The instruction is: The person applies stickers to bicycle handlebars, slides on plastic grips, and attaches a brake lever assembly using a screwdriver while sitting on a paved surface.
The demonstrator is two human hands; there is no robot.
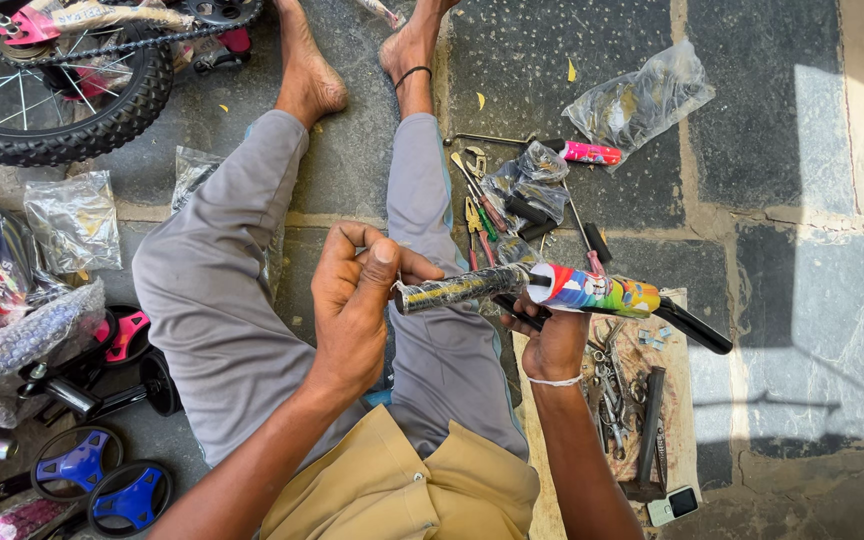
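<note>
My right hand [550, 338] grips a bicycle tube [592, 292] from below; the tube has a bright multicoloured sticker band and a black end pointing right. Its left end [452, 289] is dark and wrapped in clear plastic. My left hand [357, 300] pinches the plastic wrap at that left tip with thumb and fingers. Both hands are above my lap, over grey trousers [222, 300], as I sit on a stone floor.
A bicycle wheel with chain [47, 90] lies at top left. Pliers, spanners and plastic bags [512, 195] lie beyond my right knee. Tools on a cloth [617, 385] and a small phone [674, 505] are at right. Blue and pink small wheels [102, 480] sit at left.
</note>
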